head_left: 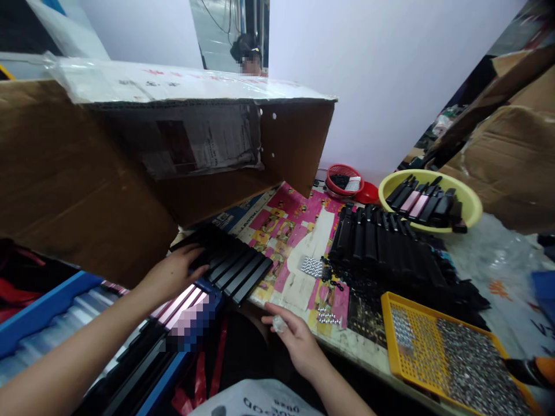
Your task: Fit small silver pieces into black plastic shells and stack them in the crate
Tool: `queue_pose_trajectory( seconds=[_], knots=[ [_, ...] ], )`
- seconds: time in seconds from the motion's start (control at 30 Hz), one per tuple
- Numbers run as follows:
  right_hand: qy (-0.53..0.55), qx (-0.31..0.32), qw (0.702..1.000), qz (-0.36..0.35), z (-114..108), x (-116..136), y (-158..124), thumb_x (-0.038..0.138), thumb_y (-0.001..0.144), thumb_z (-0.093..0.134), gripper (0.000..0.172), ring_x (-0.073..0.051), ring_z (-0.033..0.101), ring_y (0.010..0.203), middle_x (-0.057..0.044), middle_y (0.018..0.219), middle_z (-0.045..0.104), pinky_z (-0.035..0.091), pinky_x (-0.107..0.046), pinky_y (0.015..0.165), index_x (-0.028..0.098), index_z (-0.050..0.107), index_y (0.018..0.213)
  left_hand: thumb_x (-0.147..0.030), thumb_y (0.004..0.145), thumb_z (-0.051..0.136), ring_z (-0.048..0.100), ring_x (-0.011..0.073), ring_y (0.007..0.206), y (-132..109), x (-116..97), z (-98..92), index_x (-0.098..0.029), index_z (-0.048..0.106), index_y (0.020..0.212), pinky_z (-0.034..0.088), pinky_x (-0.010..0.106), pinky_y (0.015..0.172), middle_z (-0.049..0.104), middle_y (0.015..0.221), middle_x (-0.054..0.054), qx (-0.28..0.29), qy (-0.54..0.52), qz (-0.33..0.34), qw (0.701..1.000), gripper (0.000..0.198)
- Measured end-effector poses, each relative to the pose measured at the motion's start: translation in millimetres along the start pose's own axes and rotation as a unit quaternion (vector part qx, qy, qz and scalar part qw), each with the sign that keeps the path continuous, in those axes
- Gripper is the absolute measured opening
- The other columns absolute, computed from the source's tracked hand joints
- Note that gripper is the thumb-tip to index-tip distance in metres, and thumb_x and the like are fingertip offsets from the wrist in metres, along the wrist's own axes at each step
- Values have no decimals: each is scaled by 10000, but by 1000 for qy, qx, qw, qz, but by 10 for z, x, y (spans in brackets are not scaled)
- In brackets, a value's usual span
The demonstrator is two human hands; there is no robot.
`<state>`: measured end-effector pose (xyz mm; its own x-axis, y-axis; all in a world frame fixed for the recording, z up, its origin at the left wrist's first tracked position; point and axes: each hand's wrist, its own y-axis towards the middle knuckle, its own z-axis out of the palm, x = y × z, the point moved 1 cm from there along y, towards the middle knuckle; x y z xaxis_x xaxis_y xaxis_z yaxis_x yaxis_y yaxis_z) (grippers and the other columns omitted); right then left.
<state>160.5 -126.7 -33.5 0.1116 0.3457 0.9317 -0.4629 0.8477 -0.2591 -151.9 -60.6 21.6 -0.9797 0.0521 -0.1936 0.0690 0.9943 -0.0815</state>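
My left hand (pixel 176 274) reaches in at the left end of a row of black flat bars (pixel 236 271) along the table edge. Its thumb and fingers are apart, the fingertips against the dark pieces there; the contact is partly hidden in shadow. My right hand (pixel 299 341) hovers by the front edge of the table, palm turned inward, fingers loosely stretched and apart. A small whitish, translucent wrap or scrap (pixel 280 324) shows at one of its fingers. Below my left forearm, a blue crate (pixel 82 283) holds pink and black bars and clear plastic sleeves.
An open cardboard box (pixel 295 138) stands at the back left. To the right lie stacked black handle-like pieces (pixel 381 248), a yellow tray (pixel 392 346) of small metal parts and a yellow basin (pixel 472 202). Red baskets (pixel 344 173) stand behind. A person (pixel 249 55) is in the background.
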Motion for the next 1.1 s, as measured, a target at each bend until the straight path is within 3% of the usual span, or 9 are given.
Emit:
queue_pose_trajectory(
  seconds=[0.17, 0.27, 0.4, 0.47, 0.6, 0.73, 0.87, 1.0, 1.1],
  knots=[
    [9, -68, 998, 13, -405, 49, -590, 505, 794, 545, 373, -246, 635, 949, -84, 1092, 648, 436, -445, 902, 268, 620, 1072, -542, 807, 471, 510, 262, 1141, -190, -578, 65, -166, 546, 1206, 380, 381, 1003, 515, 1278, 126, -4, -87, 57, 995, 554],
    [-117, -98, 987, 42, -706, -39, -1062, 451, 819, 502, 302, -234, 636, 874, -76, 966, 675, 465, -395, 829, 253, 644, 999, -493, 822, 486, 512, 242, 1139, -151, -1069, 45, -208, 554, 1185, 380, 361, 1004, 535, 1260, 94, -6, -145, 119, 982, 467],
    [-439, -139, 873, 161, -1028, -378, -1611, 250, 695, 593, 215, -233, 606, 872, -68, 928, 664, 440, -327, 784, 239, 664, 898, -420, 850, 469, 521, 224, 1121, -77, -1906, 24, -217, 551, 1176, 410, 322, 963, 554, 1229, 87, 55, -195, 221, 954, 392],
    [-500, -128, 834, 196, -1103, -602, -1769, 175, 643, 582, 221, -214, 608, 838, -54, 893, 665, 431, -290, 740, 224, 661, 844, -391, 863, 450, 542, 218, 1084, -110, -2332, 53, -214, 564, 1153, 425, 316, 934, 582, 1181, 91, 86, -210, 272, 935, 358],
    [-468, -104, 865, 146, -1157, -940, -1950, 134, 658, 508, 215, -152, 604, 719, -6, 775, 667, 409, -227, 631, 232, 654, 781, -350, 866, 448, 581, 199, 990, -152, -2931, 186, -215, 600, 1098, 448, 303, 874, 630, 1077, 77, 125, -236, 350, 898, 309],
    [-403, -5, 904, 141, -1227, -1006, -2111, 231, 653, 581, 170, -138, 585, 666, 14, 781, 679, 375, -204, 538, 247, 672, 796, -427, 841, 471, 610, 190, 880, 275, -3075, 277, -212, 646, 1002, 469, 285, 780, 674, 973, 52, 136, -279, 280, 908, 320],
    [-392, 74, 903, 162, -1289, -875, -2118, 241, 636, 609, 154, -135, 558, 585, -8, 702, 674, 334, -206, 482, 196, 682, 764, -478, 749, 564, 613, 184, 782, 908, -3034, 169, -158, 662, 899, 470, 278, 724, 686, 858, 69, 93, -343, 142, 924, 367],
    [-291, -46, 950, 99, -1318, -775, -2078, 222, 747, 531, 195, -137, 595, 725, -31, 817, 664, 426, -215, 624, 179, 650, 895, -395, 739, 592, 599, 151, 733, 1161, -3056, -2, -135, 656, 873, 458, 251, 664, 667, 830, 76, 43, -393, 112, 912, 299],
    [-251, -167, 951, 75, -1375, -768, -2131, 242, 798, 499, 180, -145, 586, 770, -34, 840, 643, 438, -244, 693, 178, 624, 909, -377, 742, 597, 596, 143, 721, 1124, -3094, -45, -134, 652, 869, 455, 252, 659, 662, 808, 72, 48, -404, 97, 908, 280]
  ],
)
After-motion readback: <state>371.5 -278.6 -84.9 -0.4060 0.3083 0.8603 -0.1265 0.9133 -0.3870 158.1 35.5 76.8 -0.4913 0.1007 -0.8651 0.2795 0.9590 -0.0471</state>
